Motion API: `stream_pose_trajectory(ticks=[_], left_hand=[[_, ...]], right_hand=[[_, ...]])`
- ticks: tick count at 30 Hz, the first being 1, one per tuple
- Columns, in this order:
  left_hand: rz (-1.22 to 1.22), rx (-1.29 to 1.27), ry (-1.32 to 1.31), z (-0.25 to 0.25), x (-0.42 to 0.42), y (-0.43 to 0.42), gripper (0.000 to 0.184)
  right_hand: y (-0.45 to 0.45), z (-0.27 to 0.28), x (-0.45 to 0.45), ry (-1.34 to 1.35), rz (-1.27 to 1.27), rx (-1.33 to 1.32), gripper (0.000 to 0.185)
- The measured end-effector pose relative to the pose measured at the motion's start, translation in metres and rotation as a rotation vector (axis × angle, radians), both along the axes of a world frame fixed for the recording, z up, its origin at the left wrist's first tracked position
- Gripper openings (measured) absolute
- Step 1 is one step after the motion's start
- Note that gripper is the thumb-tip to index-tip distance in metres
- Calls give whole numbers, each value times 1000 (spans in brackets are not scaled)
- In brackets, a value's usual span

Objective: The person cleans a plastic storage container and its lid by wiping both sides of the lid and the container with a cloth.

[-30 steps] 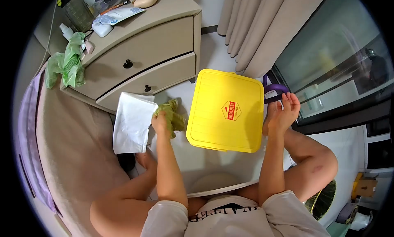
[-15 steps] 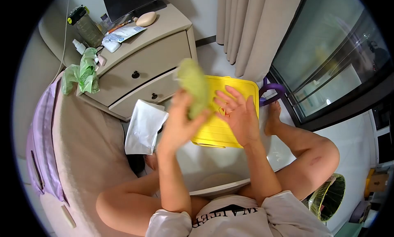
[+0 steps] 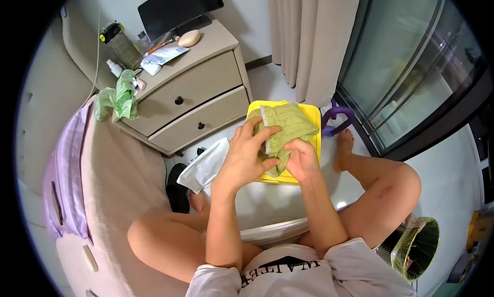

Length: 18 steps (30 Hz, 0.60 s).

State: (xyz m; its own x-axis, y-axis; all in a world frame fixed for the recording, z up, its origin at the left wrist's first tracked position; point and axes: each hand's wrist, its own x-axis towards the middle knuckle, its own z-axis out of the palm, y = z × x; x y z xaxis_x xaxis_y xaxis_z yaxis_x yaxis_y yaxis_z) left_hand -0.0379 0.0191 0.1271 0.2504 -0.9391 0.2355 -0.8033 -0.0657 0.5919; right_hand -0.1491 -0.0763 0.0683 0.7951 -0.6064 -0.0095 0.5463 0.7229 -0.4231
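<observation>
A folded light-green cloth (image 3: 286,124) with a white edge strip lies over the yellow box lid (image 3: 312,113) between my knees. My left hand (image 3: 247,152) rests on the cloth's near left side, fingers spread and thumb at its lower edge. With fingers curled, my right hand (image 3: 302,159) pinches the cloth at its near right corner. Part of the cloth is hidden behind both hands.
A white bag (image 3: 206,166) lies left of the lid, near a black shoe (image 3: 177,189). The drawer cabinet (image 3: 206,94) stands beyond it. A purple ring-shaped object (image 3: 337,121) and a wastebasket (image 3: 419,248) are on the right.
The green cloth came down from the raised left hand onto the yellow lid. My right hand went from open and empty to pinching the cloth. The view shifted slightly.
</observation>
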Motion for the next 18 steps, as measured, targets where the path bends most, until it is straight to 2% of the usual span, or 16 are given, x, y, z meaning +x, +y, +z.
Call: stream_pose_trajectory(ticks=[1,2,4,5,6,8,9,10,12,14,15,17,18], left_hand=[[39,-80,40,-4,1,-1,44],[43,-78,32,-5,2,-2,44],[56,-88,89,-4,7,-3,33],[62,-76,131,5,8,-3,20],[66,-76,125,8,9,-4,20],[88,-260,-44,15,16,-7,14],[32,-333,73,23,19,-11,10],[37,-294,220,28,25,-14,7],[-6,-321,474,43,36,-27,4],[65,-317,414,64,46,-41,5],[22,-370,438,76,45,-48,6],[-24,-358,403,97,49,-57,8],[-27,-331,389,105,52,-59,8]], right_hand=[[-1,0,1,27,-1,-36,59],[-1,-1,0,57,-3,-71,58],[-4,-6,-1,78,1,-107,57],[-6,-7,-1,105,1,-146,56],[-7,-6,-3,98,5,-146,56],[-9,-2,-4,147,-6,-233,53],[-11,1,-5,142,-3,-234,53],[-12,5,-7,174,-21,-299,51],[-18,8,-8,204,-48,-361,50],[-27,6,-9,291,-88,-570,42],[-29,0,-7,291,-93,-572,42],[-32,-10,0,563,-372,-890,28],[-33,-12,-1,570,-375,-896,28]])
